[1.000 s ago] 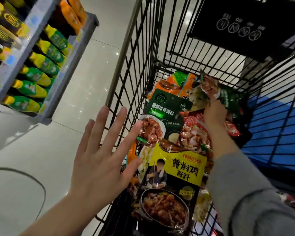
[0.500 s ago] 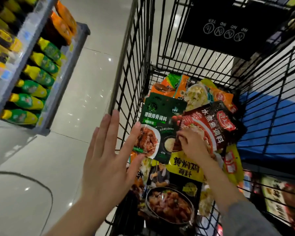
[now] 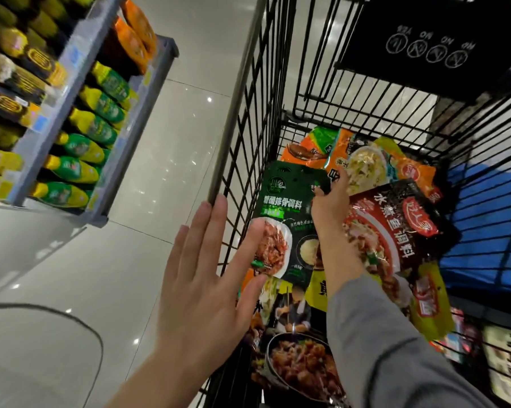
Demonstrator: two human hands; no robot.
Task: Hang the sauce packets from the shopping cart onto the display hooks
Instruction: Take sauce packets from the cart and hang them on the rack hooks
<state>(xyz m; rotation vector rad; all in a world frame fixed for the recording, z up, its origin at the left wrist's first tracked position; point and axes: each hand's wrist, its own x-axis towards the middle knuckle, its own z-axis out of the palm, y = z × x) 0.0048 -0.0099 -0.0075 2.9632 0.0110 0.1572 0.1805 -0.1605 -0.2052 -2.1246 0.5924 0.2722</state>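
Glossy pale floor tiles (image 3: 160,148) fill the left of the view and throw back small ceiling lights. At far left a grey shelf unit (image 3: 121,119) stands angled, stocked with rows of green-and-yellow pouches (image 3: 95,131) and orange packs (image 3: 133,39) higher up. On the right stands the black wire shopping cart (image 3: 266,113), with a dark sign panel (image 3: 431,42) at its far end and something blue (image 3: 489,219) showing through its right side. Sauce packets lie heaped inside the cart: a dark red packet (image 3: 401,231) on the right, a dark green packet (image 3: 286,207) against the left wall, and orange packets (image 3: 395,163) farther back. The right hand (image 3: 330,207), in a grey sleeve (image 3: 395,348), reaches into the heap and pinches the green packet's top right corner. The left hand (image 3: 201,295) is spread flat with fingers extended, holding nothing, at the cart's left rim.
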